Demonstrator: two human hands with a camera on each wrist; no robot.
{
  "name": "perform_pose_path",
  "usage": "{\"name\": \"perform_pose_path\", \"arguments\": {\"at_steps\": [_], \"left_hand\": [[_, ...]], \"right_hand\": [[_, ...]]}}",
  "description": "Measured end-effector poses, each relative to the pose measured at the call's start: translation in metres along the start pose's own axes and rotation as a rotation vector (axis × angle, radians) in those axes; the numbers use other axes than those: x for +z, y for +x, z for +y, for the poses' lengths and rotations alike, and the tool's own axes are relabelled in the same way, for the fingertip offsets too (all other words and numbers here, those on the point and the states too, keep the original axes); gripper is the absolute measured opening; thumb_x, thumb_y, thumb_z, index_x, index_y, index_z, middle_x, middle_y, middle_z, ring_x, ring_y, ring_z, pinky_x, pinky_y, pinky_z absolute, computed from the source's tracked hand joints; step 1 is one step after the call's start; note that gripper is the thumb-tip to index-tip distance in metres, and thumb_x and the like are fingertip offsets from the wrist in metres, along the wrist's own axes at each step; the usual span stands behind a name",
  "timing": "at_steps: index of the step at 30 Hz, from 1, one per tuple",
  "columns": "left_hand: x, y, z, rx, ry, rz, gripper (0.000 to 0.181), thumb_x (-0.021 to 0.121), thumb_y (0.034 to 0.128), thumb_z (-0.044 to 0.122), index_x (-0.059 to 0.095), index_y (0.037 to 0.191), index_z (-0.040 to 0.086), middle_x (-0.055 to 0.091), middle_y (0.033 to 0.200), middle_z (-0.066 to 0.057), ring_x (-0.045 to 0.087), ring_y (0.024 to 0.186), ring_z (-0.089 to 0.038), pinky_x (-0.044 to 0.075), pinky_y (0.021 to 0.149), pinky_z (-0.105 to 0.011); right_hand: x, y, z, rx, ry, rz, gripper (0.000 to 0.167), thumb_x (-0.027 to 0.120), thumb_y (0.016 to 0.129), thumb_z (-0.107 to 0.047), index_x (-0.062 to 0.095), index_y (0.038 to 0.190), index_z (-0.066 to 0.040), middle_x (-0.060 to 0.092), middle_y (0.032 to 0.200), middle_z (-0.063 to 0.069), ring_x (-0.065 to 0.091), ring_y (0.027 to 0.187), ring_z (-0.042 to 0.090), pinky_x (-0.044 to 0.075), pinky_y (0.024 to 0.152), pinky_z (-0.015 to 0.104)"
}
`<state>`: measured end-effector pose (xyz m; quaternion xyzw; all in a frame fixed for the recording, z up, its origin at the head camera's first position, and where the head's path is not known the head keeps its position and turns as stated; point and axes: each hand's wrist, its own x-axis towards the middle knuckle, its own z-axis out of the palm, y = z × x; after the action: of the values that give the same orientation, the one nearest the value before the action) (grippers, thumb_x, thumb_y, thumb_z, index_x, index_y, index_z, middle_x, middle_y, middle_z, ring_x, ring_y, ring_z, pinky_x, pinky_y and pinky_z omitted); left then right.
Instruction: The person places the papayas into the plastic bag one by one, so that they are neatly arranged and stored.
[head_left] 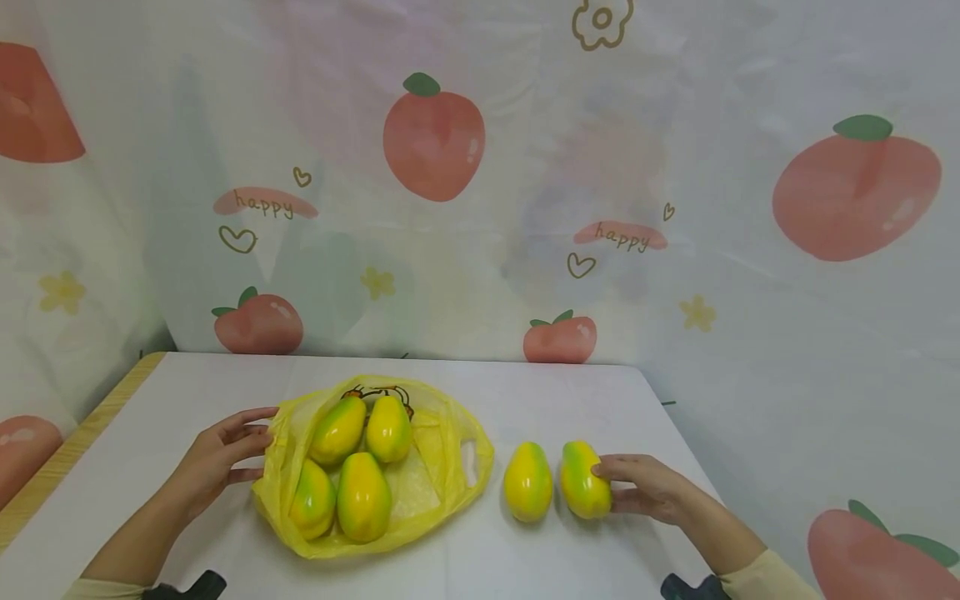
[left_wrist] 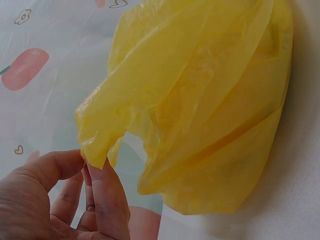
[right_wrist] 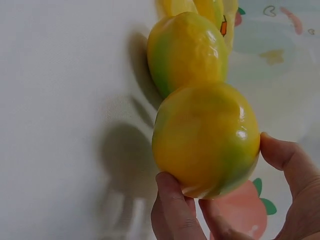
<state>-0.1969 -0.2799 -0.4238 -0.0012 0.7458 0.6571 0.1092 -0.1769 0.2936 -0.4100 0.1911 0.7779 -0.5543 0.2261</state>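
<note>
A yellow plastic bag (head_left: 420,500) lies on the white table with its mouth spread wide. Several yellow-green papayas (head_left: 364,497) sit inside it. My left hand (head_left: 223,454) pinches the bag's left edge between thumb and fingertips, and the left wrist view shows the thin plastic (left_wrist: 97,150) caught there. On the right, my right hand (head_left: 645,487) grips one papaya (head_left: 585,479) by its side, thumb and fingers around it. In the right wrist view this held papaya (right_wrist: 205,140) has its shadow apart from it. Another papaya (head_left: 528,482) rests between it and the bag.
The white tabletop (head_left: 480,575) ends at a wooden edge (head_left: 90,442) on the left. A backdrop (head_left: 480,275) printed with peaches and flowers stands behind the table. Dark wrist mounts (head_left: 187,586) show at the bottom by both arms.
</note>
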Motion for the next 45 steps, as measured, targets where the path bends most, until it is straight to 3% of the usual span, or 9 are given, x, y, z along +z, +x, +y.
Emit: {"name": "perform_pose_path", "arguments": {"at_steps": [6,22,41,45], "left_hand": [[-0.001,-0.001,0.000,0.002,-0.010,-0.003,0.029,0.063,0.0973,0.028,0.059,0.124,0.038,0.059,0.104,0.011,0.064,0.091,-0.004,0.060,0.079,-0.031],[-0.002,-0.001,-0.001,0.018,-0.013,-0.005,0.030,0.062,0.0978,0.027,0.058,0.126,0.035,0.060,0.105,0.010,0.064,0.090,-0.005,0.061,0.078,-0.031],[-0.003,-0.001,-0.001,0.018,-0.009,0.002,0.031,0.062,0.0975,0.027,0.058,0.127,0.034,0.060,0.105,0.010,0.064,0.091,-0.004,0.060,0.078,-0.031],[-0.002,-0.001,-0.001,0.015,-0.009,0.002,0.031,0.063,0.0973,0.027,0.058,0.127,0.034,0.060,0.105,0.010,0.063,0.091,-0.004,0.060,0.078,-0.031]], "right_hand": [[0.003,-0.005,-0.010,-0.022,-0.014,-0.014,0.068,0.067,0.093,-0.023,0.036,0.142,0.012,0.039,0.142,0.034,0.062,0.106,0.035,0.056,0.090,0.045],[0.013,-0.020,-0.036,-0.088,-0.050,-0.035,0.073,0.069,0.091,-0.027,0.036,0.145,0.009,0.044,0.142,0.029,0.060,0.115,0.042,0.056,0.091,0.044],[0.046,-0.035,-0.063,-0.208,-0.070,-0.121,0.069,0.066,0.092,-0.023,0.035,0.144,0.011,0.046,0.140,0.028,0.060,0.116,0.042,0.056,0.090,0.048],[0.056,-0.036,-0.067,-0.219,-0.079,-0.108,0.069,0.067,0.091,-0.022,0.037,0.143,0.010,0.049,0.137,0.026,0.062,0.114,0.040,0.056,0.089,0.048]]}}
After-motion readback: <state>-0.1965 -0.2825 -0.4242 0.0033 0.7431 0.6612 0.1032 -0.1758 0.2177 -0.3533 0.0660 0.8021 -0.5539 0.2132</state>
